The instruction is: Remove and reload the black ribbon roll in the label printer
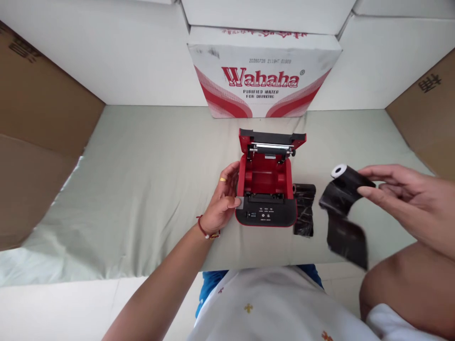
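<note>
A small red and black printer [266,211] sits on the cloth with its lid [272,137] raised, and its red paper bay holds no roll. My left hand [225,199] grips the printer's left side, the thumb on a grey patch at the front corner. My right hand [398,187] pinches the right end of a paper roll [351,182], black outside with a white end and a hollow core. From that roll a loose black tail [346,239] hangs down, a little blurred. Beside the printer's right side lies a crinkled black ribbon roll [304,210], flat on the cloth.
A pale green cloth [152,189] covers the table. Behind the printer stands a white and red water carton [265,80] against white boxes [142,57]. Brown cardboard boxes close off the left [42,132] and right [426,113] sides.
</note>
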The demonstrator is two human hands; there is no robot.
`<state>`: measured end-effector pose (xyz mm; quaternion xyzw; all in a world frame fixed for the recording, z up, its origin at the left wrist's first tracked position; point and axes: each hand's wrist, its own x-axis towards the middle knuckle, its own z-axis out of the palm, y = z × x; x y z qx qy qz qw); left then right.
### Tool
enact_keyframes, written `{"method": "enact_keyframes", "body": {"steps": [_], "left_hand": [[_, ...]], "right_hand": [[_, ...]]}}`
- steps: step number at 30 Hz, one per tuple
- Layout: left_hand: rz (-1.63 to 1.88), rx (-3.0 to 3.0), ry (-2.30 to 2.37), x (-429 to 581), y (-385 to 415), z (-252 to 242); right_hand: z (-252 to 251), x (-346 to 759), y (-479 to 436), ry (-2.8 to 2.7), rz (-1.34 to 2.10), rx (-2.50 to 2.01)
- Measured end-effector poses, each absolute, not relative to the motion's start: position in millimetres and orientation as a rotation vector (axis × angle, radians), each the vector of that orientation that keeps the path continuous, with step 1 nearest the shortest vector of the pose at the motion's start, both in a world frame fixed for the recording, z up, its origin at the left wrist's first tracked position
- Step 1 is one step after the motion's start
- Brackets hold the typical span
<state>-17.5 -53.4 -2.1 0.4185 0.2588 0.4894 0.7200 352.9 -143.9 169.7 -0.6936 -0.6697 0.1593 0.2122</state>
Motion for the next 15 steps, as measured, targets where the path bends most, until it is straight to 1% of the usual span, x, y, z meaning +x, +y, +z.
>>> {"method": "enact_keyframes", "body": {"steps": [2,5,7,9,11,13,15], "left_hand": [[1.077,0.901,0.569,-16.0,-53.5,0.6],[1.089,0.878,0.582,-14.6,-53.4,3.2],[1.103,0.874,0.602,-14.3,-53.2,4.0],[1.111,0.870,0.615,-14.5,-52.9,4.7],[1.111,0.866,0.619,-14.7,-53.0,5.4],[1.113,0.863,0.623,-14.5,-53.4,6.2],[1.111,0.864,0.624,-13.9,-54.0,7.2]], "right_hand": [[147.4,381.7,-139.1,-1.892,0.549,-2.052],[114.5,390.5,-126.3,-1.890,0.489,-2.166],[101.1,376.6,-119.4,-1.862,0.374,-2.112],[93.0,354.6,-114.1,-1.886,0.348,-1.976],[85.5,332.2,-108.9,-1.999,0.445,-1.895],[78.7,316.0,-104.8,-2.155,0.561,-1.941],[79.0,310.8,-104.7,-2.257,0.608,-2.017]]}}
